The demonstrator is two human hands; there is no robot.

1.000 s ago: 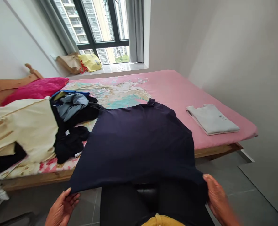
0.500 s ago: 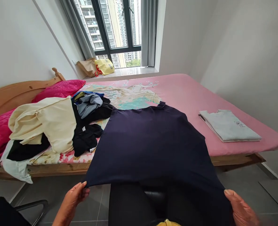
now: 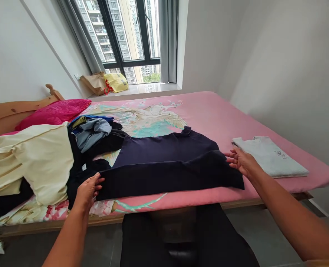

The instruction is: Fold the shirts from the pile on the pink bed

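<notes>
A dark navy shirt (image 3: 164, 147) lies across the front of the bed, its near part folded back over itself so that a black-looking band shows along the front. My left hand (image 3: 88, 189) is at the left end of this fold, thumb and fingertips closed on the cloth's corner. At the fold's right end is my right hand (image 3: 240, 161), its fingers apart and the fingertips close beside the cloth. A pale grey folded top (image 3: 272, 157) lies just beyond my right wrist.
To the left, a cream garment (image 3: 42, 159) and a heap of dark and blue clothes (image 3: 93, 131) lie on the pink patterned bed sheet (image 3: 203, 111). Behind them is a magenta pillow (image 3: 55, 111). Paper and yellow bags (image 3: 115, 82) stand on the windowsill. The wooden bed edge (image 3: 55, 227) runs in front.
The shirt's near edge, held over my lap before, has been carried forward and folded onto the bed. Both hands moved forward and inward, and my right hand's fingers have come apart from the cloth.
</notes>
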